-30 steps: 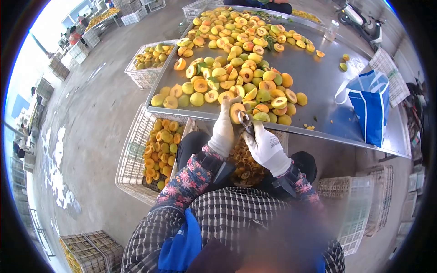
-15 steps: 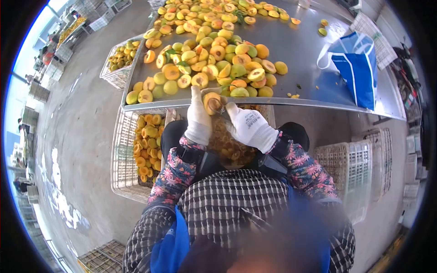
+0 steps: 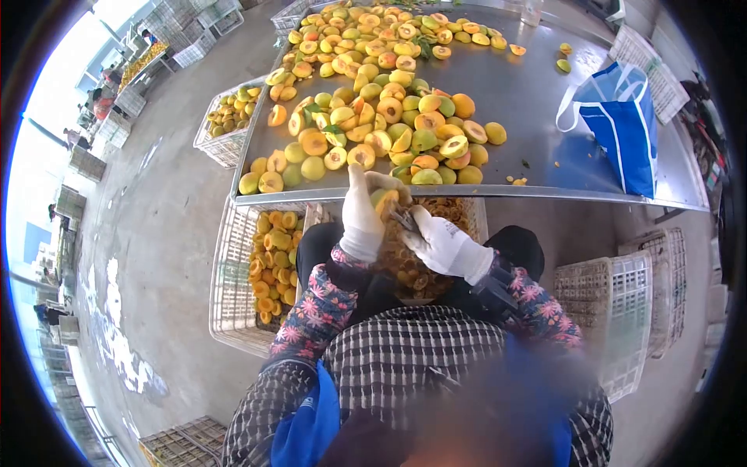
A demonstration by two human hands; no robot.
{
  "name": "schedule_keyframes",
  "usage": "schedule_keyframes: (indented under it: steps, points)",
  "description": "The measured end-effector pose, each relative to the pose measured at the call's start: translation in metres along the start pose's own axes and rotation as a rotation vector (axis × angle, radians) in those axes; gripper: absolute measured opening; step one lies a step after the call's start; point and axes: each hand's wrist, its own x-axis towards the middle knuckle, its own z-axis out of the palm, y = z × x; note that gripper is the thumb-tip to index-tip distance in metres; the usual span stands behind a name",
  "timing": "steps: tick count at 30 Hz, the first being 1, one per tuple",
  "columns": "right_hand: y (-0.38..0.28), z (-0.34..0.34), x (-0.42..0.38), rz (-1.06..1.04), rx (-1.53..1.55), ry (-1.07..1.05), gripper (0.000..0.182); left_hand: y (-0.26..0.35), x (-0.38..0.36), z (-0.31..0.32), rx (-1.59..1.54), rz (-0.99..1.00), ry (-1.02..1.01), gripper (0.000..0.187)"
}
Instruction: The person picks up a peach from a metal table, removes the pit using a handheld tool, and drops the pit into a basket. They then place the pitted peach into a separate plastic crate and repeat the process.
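Note:
My left hand (image 3: 362, 222), in a white glove, holds a yellow peach half (image 3: 386, 204) just below the table's front edge. My right hand (image 3: 451, 247), gloved too, grips a small dark metal tool (image 3: 404, 218) against the fruit; its exact kind is blurred. Cut peach halves (image 3: 389, 109), many with the stone still in, lie heaped on the metal table (image 3: 521, 117) in front of me. Between my knees, brown peach stones and scraps (image 3: 416, 272) fill a crate beneath my hands. Left of it, a white crate (image 3: 229, 288) holds hollowed peach halves (image 3: 272, 257).
A blue and white bag (image 3: 618, 136) stands on the table's right side. Another crate of fruit (image 3: 229, 117) sits by the table's left edge. Stacked crates (image 3: 607, 311) are on the floor at right. Other people are at work far left.
The peach half has turned in my left hand, and the tool now shows more clearly at it. The whole view has shifted slightly, with the scene lower and farther right.

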Motion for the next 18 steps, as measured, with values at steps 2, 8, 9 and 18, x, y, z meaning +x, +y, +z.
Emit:
schedule_keyframes:
  steps: [2, 8, 9, 18]
  points:
    - [0.005, -0.004, -0.004, -0.052, -0.088, -0.034, 0.036, 0.001, -0.001, -0.001, -0.031, -0.111, -0.013, 0.064]
    - [0.008, 0.026, -0.002, -0.074, 0.097, 0.144, 0.034, -0.006, -0.001, 0.018, -0.303, -0.107, 0.288, 0.064]
    - [0.005, 0.024, -0.003, -0.075, 0.106, 0.129, 0.036, -0.002, -0.003, 0.019, -0.297, -0.12, 0.298, 0.064]
    - [0.018, 0.009, -0.003, -0.069, 0.056, -0.041, 0.042, 0.003, 0.008, -0.008, 0.004, -0.295, -0.005, 0.072]
